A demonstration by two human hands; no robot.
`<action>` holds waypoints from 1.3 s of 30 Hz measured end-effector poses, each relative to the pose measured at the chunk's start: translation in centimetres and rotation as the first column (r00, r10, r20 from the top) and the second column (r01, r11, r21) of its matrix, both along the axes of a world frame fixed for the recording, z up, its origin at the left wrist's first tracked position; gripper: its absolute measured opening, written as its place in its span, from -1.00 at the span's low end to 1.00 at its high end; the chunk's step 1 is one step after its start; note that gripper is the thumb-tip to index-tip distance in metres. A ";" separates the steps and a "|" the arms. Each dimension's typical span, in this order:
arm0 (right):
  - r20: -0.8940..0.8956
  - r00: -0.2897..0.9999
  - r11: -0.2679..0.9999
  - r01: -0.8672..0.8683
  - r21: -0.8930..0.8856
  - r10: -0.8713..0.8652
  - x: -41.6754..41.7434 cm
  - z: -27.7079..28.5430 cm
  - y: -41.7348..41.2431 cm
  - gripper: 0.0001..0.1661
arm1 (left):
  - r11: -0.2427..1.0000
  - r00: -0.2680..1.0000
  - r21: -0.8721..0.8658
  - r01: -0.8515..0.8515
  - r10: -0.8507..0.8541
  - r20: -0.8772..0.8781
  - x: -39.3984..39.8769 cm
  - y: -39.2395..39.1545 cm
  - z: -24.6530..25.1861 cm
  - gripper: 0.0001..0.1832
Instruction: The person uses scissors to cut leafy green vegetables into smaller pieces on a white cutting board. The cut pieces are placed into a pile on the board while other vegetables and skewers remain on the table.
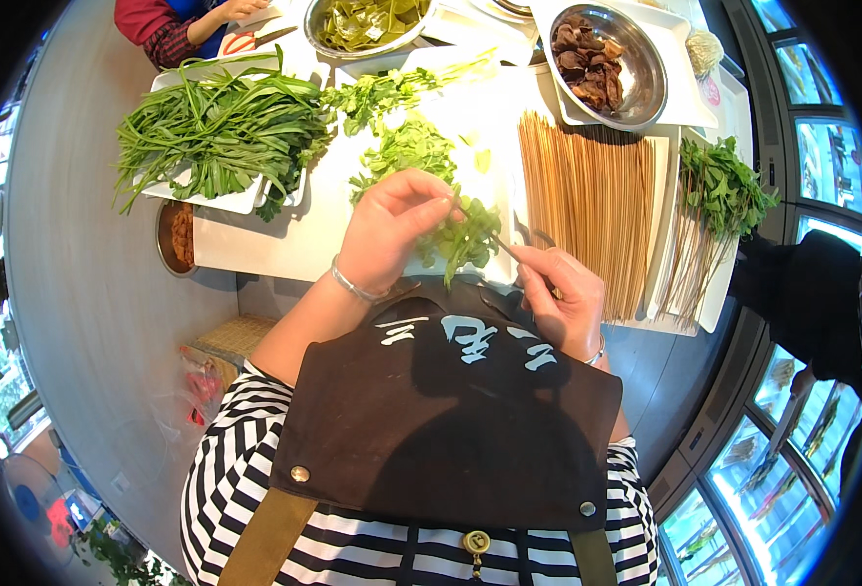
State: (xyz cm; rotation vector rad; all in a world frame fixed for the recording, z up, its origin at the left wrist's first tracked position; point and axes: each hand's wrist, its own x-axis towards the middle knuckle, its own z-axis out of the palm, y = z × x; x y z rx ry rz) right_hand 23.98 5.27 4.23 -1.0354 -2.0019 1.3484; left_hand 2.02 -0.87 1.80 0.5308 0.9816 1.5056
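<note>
My right hand [563, 293] grips the near end of a thin skewer [506, 249], which slants up and left. At its far end my left hand [402, 223] pinches between thumb and forefinger, by a bunch of leafy greens [467, 238] hanging along the skewer. The fingers hide the skewer's tip. Just beyond the left hand, loose green leaves [416, 150] lie heaped on a brightly lit white surface. A thick row of bare bamboo skewers [585, 220] lies beyond and to the right of my right hand. Further right, skewers with leafy greens [727, 183] rest on a white tray [711, 308].
Long-leaved greens [226, 124] overflow white trays at left. Steel bowls hold green kelp-like pieces [372, 22] and dark brown fungus-like pieces [585, 66]. Orange-handled scissors [241, 44] lie near another person's hand [244, 9]. A bowl of orange-brown food [182, 234] stands left; lit glass-door cabinets [830, 157] line the right.
</note>
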 end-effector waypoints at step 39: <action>0.009 0.999 0.992 -0.054 0.113 0.053 -0.4 -0.4 0.5 -0.74 | 0.974 0.785 0.117 0.194 -0.082 -0.614 -1.5 0.6 0.9 -0.87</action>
